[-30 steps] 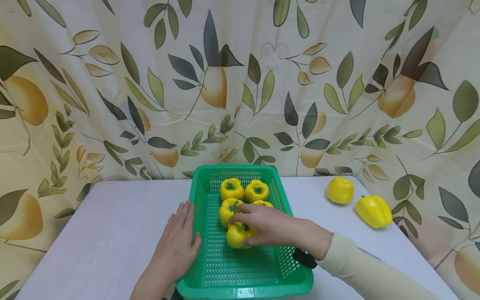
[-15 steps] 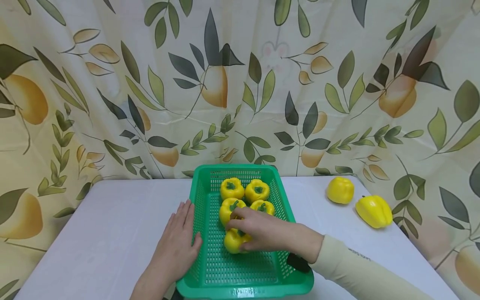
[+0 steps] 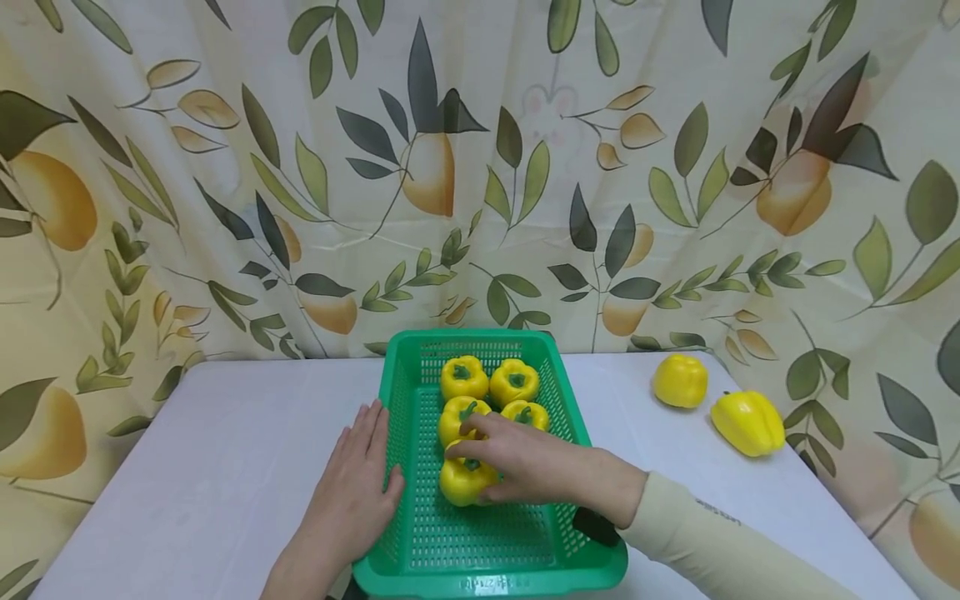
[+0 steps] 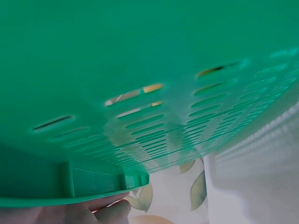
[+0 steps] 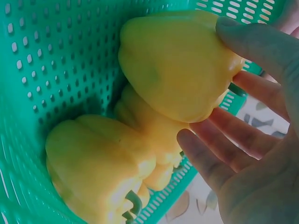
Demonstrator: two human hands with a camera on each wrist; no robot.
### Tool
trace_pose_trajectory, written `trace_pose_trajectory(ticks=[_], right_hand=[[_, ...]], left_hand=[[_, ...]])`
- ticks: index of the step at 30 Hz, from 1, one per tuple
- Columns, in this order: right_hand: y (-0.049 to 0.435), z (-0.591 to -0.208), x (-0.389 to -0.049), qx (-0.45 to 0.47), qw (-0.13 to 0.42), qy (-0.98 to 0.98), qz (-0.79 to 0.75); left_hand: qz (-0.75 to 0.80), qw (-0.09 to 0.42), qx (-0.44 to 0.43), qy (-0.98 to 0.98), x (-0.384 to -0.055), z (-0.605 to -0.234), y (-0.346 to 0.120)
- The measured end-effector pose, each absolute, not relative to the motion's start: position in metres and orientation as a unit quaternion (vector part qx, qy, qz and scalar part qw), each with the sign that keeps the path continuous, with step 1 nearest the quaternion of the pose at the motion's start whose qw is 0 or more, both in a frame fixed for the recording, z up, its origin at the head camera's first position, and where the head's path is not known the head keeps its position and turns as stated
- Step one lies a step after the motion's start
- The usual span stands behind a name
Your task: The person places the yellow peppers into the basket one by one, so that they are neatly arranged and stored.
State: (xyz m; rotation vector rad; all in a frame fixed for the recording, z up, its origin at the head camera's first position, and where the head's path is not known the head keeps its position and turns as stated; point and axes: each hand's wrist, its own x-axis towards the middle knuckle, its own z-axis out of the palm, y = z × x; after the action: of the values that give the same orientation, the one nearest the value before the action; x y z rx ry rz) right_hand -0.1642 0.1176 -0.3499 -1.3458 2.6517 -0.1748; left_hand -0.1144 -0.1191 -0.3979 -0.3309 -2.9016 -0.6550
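Note:
In the head view, my right hand (image 3: 528, 462) reaches over the right side of a green plastic basket (image 3: 487, 586). It grips a yellow bell pepper (image 3: 461, 485), the nearest of several inside. In the right wrist view, the thumb lies on the side of that pepper (image 5: 173, 65) while the fingers bend around its stem end. Two more peppers show below it there. My left hand (image 3: 351, 483) lies with straight fingers along the basket's left rim. From the left wrist, its fingers (image 4: 114, 212) appear beneath the rim, beside the slotted wall.
Two loose yellow bell peppers (image 3: 679, 381) lie on the white table (image 3: 247, 450), right of the basket. Inside the basket, further peppers (image 3: 513, 382) stand in rows toward its far end. A leaf-and-fruit patterned curtain (image 3: 480, 167) hangs behind the table.
My right hand has shifted slightly left and toward me with the nearest pepper, which now stands in front of the left row. The left hand stays put.

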Motion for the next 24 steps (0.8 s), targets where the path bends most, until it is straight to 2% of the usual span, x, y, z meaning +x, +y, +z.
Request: trace_pose_trajectory(ticks=[10, 16, 24], right_hand=[[0.12, -0.347, -0.164, -0.457, 0.068, 0.885, -0.062], [0.127, -0.338, -0.162, -0.426, 0.08, 0.898, -0.072], [0.147, -0.323, -0.165, -0.388, 0.067, 0.911, -0.124]], left_hand=[[-0.218, 0.078, -0.113, -0.966, -0.114, -0.398, -0.119], [-0.216, 0.073, -0.112, -0.967, -0.114, -0.397, -0.119], [-0.218, 0.073, -0.113, -0.967, -0.114, -0.397, -0.118]])
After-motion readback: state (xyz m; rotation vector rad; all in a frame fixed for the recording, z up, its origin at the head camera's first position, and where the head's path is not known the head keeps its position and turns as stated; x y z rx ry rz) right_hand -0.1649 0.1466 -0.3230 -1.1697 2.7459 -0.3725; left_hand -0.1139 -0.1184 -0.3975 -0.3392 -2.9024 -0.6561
